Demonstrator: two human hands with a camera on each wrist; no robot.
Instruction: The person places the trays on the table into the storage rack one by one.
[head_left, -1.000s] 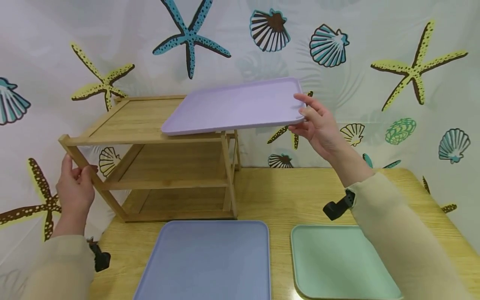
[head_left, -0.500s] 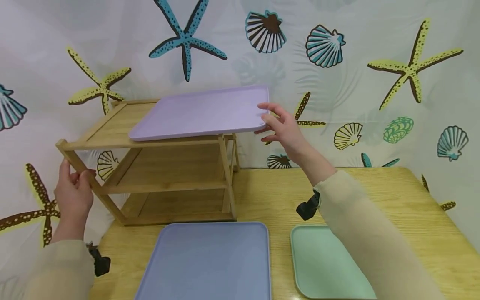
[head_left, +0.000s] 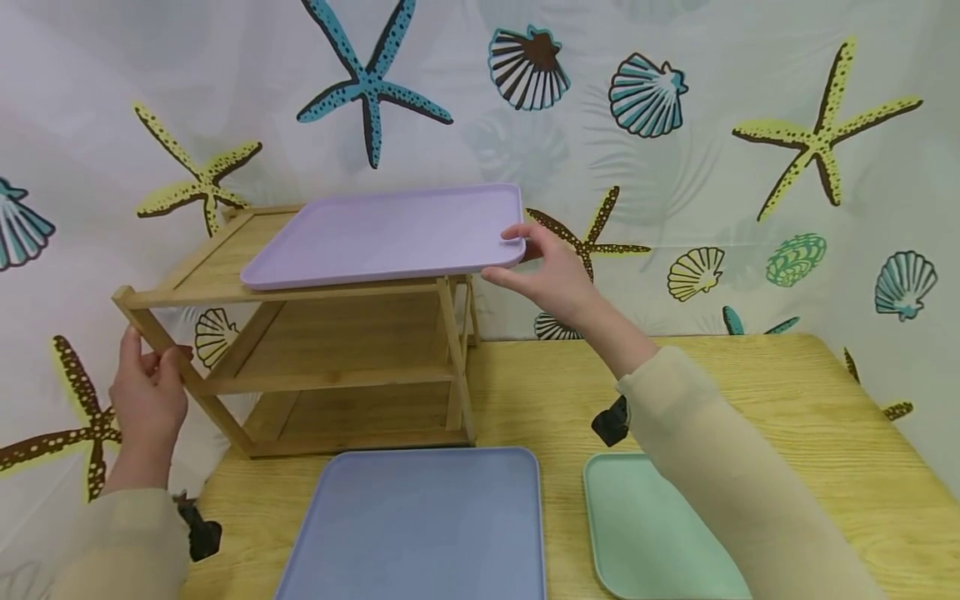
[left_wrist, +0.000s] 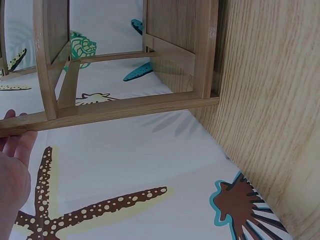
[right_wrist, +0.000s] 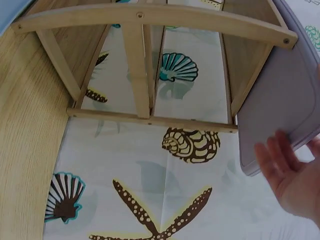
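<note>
A lilac tray lies across the top of a three-tier wooden rack, its right end jutting past the rack's side. My right hand holds the tray at its front right corner. In the right wrist view, fingers of that hand reach the underside of the overhanging tray. At the far left, my left hand grips the rack's slanting front post below the top shelf. The left wrist view shows those fingers at the rack's wooden post.
A blue tray lies on the wooden table in front of the rack. To its right is a smaller green tray, partly hidden by my right sleeve. A curtain printed with sea shapes hangs behind.
The lilac tray has slid left and come down flatter onto the rack's top, my right hand moving with it. That hand's thumb has shifted to the tray's front edge. My left hand stays on the post.
</note>
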